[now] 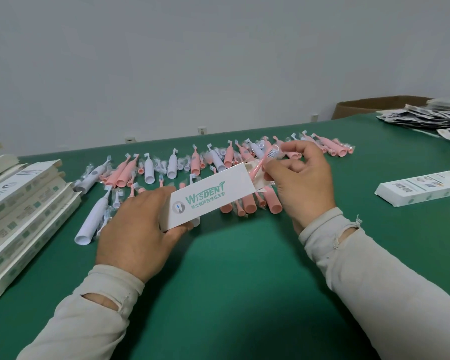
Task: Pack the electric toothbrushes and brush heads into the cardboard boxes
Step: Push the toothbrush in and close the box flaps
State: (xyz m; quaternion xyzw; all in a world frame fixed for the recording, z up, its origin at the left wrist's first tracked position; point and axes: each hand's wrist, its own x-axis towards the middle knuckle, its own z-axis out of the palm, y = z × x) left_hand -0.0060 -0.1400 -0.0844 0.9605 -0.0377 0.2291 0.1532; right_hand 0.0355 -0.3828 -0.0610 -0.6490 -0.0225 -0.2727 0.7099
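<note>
- The white box (205,198) hangs above the middle of the green worktop (244,268), gripped at its closed end by the left hand (138,229).
- The right hand (299,178) pinches a pink brush head (261,165) at the box's open end.
- Pink and white toothbrushes (172,166) lie toward the far edge.

A green felt-covered table (231,281) carried scattered pink and white plastic electric toothbrushes (151,172), a stack of white cardboard boxes (24,203) at left, one white barcoded box (421,190) at right, and printed leaflets (426,118) far right.
</note>
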